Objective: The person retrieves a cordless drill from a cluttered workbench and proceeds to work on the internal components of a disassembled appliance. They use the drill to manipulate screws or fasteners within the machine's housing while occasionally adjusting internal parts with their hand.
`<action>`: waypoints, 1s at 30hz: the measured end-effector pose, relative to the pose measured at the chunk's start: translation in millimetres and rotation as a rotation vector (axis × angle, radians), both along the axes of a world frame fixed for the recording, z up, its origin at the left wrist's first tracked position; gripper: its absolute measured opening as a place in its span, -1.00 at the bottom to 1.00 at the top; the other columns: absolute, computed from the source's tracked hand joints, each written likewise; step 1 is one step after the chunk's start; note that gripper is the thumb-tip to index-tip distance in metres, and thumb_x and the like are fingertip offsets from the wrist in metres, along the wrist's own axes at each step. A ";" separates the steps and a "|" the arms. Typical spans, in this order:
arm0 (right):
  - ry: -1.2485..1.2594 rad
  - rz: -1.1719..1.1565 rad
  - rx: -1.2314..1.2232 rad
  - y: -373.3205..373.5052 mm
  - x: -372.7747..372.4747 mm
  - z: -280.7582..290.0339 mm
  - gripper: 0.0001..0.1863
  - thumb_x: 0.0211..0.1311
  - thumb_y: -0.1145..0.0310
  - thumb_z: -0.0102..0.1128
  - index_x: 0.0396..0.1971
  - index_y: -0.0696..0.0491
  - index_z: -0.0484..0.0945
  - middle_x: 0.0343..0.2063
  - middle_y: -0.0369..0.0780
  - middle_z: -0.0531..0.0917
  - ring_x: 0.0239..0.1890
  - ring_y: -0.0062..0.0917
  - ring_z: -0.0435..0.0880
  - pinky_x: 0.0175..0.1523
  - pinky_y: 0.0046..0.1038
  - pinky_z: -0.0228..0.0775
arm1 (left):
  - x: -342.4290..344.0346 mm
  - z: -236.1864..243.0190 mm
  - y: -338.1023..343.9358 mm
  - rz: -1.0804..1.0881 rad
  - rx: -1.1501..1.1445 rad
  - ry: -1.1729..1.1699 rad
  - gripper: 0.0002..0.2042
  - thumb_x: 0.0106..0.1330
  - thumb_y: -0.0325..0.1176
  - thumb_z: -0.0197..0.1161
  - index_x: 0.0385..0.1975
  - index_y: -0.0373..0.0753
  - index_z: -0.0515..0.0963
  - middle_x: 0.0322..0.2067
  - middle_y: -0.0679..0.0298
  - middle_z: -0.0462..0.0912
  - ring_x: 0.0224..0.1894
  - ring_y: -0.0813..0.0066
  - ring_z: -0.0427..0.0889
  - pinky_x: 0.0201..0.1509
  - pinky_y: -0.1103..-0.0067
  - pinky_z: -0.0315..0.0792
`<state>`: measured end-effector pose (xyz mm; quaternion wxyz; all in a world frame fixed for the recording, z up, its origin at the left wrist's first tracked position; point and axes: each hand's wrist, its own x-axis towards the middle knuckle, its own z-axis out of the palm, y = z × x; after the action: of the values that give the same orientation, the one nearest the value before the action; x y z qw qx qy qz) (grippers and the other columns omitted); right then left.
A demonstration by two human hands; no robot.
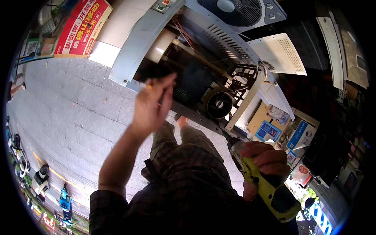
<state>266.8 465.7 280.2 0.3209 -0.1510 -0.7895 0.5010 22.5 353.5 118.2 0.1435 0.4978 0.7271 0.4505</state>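
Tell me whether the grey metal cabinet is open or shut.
Open: the cabinet shows its insides, including a white cylinder and a round black part.

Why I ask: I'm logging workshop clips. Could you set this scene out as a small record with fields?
Left hand: blurred, in front of the machine's opening; can't tell whether it holds anything
Right hand: closed around a yellow-green drill
Drill tip: beside the machine's near edge; contact unclear
Machine: grey casing, open, white cylinder and round dark tube inside
Beyond machine: fan
Upper left: red sign
Ground: grey paving
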 end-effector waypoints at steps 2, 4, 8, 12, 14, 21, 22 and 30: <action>-0.013 -0.010 -0.017 -1.6 -3.2 1.6 -0.40 0.12 0.13 0.55 -0.07 0.08 0.33 -0.18 -0.12 0.44 -0.22 -0.16 0.69 -0.07 -0.14 0.64 | -24.9 0.4 20.1 0.002 0.025 -0.033 -0.60 0.32 -0.61 0.19 0.16 -0.23 0.54 -0.22 0.13 0.73 -0.24 0.24 0.70 -0.12 0.43 0.56; -0.003 -0.052 -0.024 -3.3 -6.2 1.9 -0.39 0.09 0.11 0.58 -0.07 0.08 0.35 -0.18 -0.12 0.46 -0.19 -0.16 0.69 -0.06 -0.15 0.63 | -37.2 0.6 36.6 -0.010 0.063 -0.054 -0.63 0.32 -0.58 0.23 0.13 -0.24 0.56 -0.25 0.13 0.73 -0.24 0.20 0.71 -0.12 0.40 0.57; -0.004 -0.073 -0.086 -6.2 -10.7 4.5 -0.37 0.06 0.07 0.61 -0.08 0.08 0.39 -0.19 -0.14 0.48 -0.17 -0.16 0.70 -0.04 -0.15 0.62 | -40.7 -1.4 49.3 -0.138 0.020 -0.083 -0.62 0.34 -0.58 0.24 0.17 -0.24 0.55 -0.21 0.11 0.74 -0.17 0.26 0.72 -0.06 0.44 0.56; -0.030 -0.111 -0.062 -8.1 -16.5 7.2 -0.55 0.17 0.19 0.50 -0.15 0.10 0.44 -0.26 -0.11 0.55 -0.25 -0.13 0.73 -0.08 -0.09 0.65 | -38.3 -5.4 49.8 -0.202 -0.032 -0.028 -0.64 0.37 -0.52 0.25 0.16 -0.21 0.56 -0.18 0.09 0.74 -0.16 0.19 0.73 -0.04 0.40 0.57; -0.015 -0.131 -0.048 -7.4 -20.0 7.7 -0.64 0.23 0.25 0.44 -0.18 0.12 0.46 -0.29 -0.08 0.59 -0.29 -0.11 0.75 -0.12 -0.07 0.67 | -39.0 -6.6 51.4 -0.214 -0.066 -0.022 -0.65 0.39 -0.46 0.26 0.17 -0.20 0.55 -0.16 0.08 0.74 -0.14 0.18 0.73 -0.03 0.38 0.58; -0.049 -0.199 -0.100 -14.1 -25.3 11.0 -0.51 0.23 0.12 0.44 -0.09 0.04 0.35 -0.22 -0.15 0.46 -0.21 -0.22 0.68 0.03 -0.09 0.56 | -36.8 -3.5 54.0 -0.335 -0.034 0.086 -0.63 0.35 -0.34 0.32 0.14 -0.21 0.54 -0.15 0.10 0.69 -0.13 0.18 0.68 0.01 0.35 0.56; -0.053 -0.239 -0.089 -16.8 -24.4 10.8 -0.51 0.24 0.12 0.43 -0.09 0.04 0.34 -0.21 -0.15 0.45 -0.21 -0.23 0.68 0.03 -0.10 0.57 | -33.3 -2.6 53.6 -0.357 0.021 0.109 -0.63 0.32 -0.34 0.34 0.12 -0.21 0.54 -0.19 0.13 0.68 -0.13 0.19 0.65 0.01 0.36 0.55; -0.003 -0.226 -0.011 -20.9 2.0 16.9 -0.50 0.24 0.11 0.42 -0.07 0.03 0.32 -0.20 -0.15 0.46 -0.19 -0.23 0.70 -0.02 -0.12 0.61 | 1.3 6.0 49.8 -0.721 -0.183 0.153 0.04 0.03 0.00 0.61 0.49 -0.10 0.11 0.30 0.10 0.46 0.47 0.09 0.23 0.54 0.12 0.06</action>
<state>268.8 444.8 297.1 0.3733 -0.2415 -0.7651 0.4658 23.8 403.2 124.2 0.2820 0.7389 0.5512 0.2658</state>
